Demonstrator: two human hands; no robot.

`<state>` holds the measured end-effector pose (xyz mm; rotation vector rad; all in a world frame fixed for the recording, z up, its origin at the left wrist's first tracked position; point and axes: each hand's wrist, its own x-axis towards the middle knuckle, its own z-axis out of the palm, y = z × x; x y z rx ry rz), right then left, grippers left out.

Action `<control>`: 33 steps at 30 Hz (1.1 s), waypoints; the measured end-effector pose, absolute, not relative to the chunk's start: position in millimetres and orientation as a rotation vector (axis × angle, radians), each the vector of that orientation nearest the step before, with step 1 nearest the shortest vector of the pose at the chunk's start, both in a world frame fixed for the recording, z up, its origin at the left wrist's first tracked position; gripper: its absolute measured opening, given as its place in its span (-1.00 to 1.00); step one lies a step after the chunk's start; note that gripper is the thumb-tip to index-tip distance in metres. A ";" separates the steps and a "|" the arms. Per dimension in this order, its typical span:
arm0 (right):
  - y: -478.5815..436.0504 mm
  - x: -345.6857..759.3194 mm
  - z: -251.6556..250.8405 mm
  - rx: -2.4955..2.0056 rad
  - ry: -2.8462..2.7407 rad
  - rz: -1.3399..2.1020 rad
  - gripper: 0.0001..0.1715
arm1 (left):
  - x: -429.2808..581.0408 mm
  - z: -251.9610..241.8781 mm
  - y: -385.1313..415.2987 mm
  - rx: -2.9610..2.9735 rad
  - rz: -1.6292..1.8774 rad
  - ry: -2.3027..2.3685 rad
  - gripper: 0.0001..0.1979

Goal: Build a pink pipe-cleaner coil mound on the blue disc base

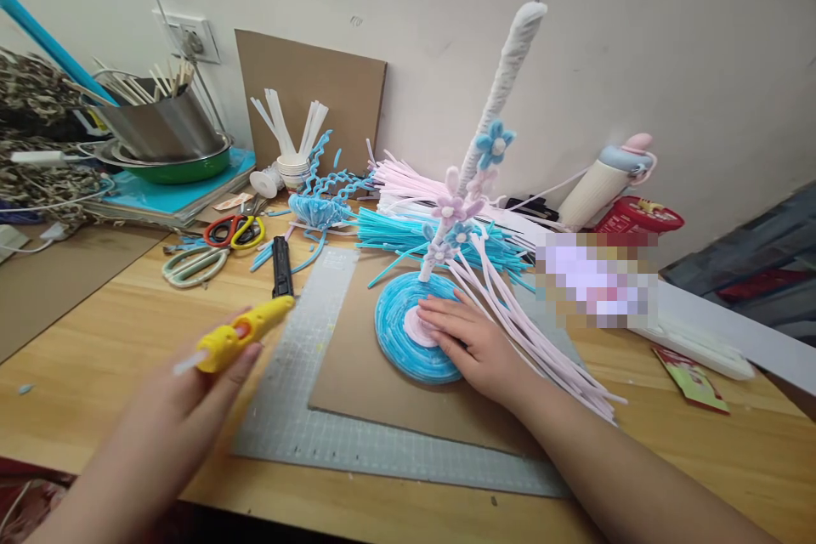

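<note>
Wrapped around a yellow hot glue gun (246,333), my left hand (213,382) is at the left of the cutting mat, slightly blurred. A pale glue stick pokes out of the gun's rear. My right hand (475,348) lies with its fingers stretched out on a round blue disc (392,331) with a pink centre (417,327), coiled from fuzzy pipe cleaners. Just behind the disc, a white wrapped stem (501,89) with blue and pink pipe cleaner flowers (454,208) leans to the right. Whether the stem is joined to the disc I cannot tell.
Cardboard (357,391) lies on a grey cutting mat (280,433). Behind are blue pipe cleaners (382,242), pink ones (541,323) and a cup of glue sticks (293,170). Scissors (195,266) and a black box cutter (281,268) lie left; a tumbler (592,187) stands right.
</note>
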<state>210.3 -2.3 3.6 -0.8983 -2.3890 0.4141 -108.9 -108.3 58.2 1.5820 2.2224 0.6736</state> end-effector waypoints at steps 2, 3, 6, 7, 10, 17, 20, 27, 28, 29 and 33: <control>1.4 206.4 5.1 -0.905 -2.365 0.426 -0.63 | -130.5 54.2 -108.8 1.545 0.508 2.481 -0.60; 2.8 204.3 6.3 -0.905 -2.366 0.434 -0.64 | -141.6 50.2 -109.5 1.563 0.474 2.569 -0.60; 4.5 198.9 10.4 -0.899 -2.386 0.457 -0.70 | -173.7 30.6 -112.9 1.667 0.350 2.773 -0.56; 4.7 197.7 11.3 -0.904 -2.391 0.459 -0.71 | -182.8 23.0 -114.1 1.750 0.287 2.773 -0.56; 5.0 195.7 12.0 -0.934 -2.406 0.447 -0.72 | -200.3 6.1 -115.5 1.828 0.195 2.859 -0.54; 4.8 192.1 10.6 -1.004 -2.424 0.413 -0.72 | -179.2 23.1 -106.7 1.962 0.089 2.811 -0.50; 4.1 190.9 9.6 -1.013 -2.425 0.411 -0.72 | -144.1 31.6 -103.6 2.032 0.447 2.891 -0.49; 2.6 189.7 9.3 -1.049 -2.428 0.398 -0.69 | -39.2 30.1 -77.3 2.500 0.516 1.461 -0.62; 2.3 189.4 9.7 -1.053 -2.429 0.395 -0.69 | -30.2 29.9 -71.5 2.525 0.501 1.368 -0.62; 1.9 189.2 10.1 -1.057 -2.431 0.394 -0.68 | -23.7 29.7 -66.0 2.543 0.488 1.305 -0.61; 0.8 188.6 11.2 -1.073 -2.434 0.403 -0.67 | -16.9 28.8 -52.6 2.597 0.443 1.218 -0.62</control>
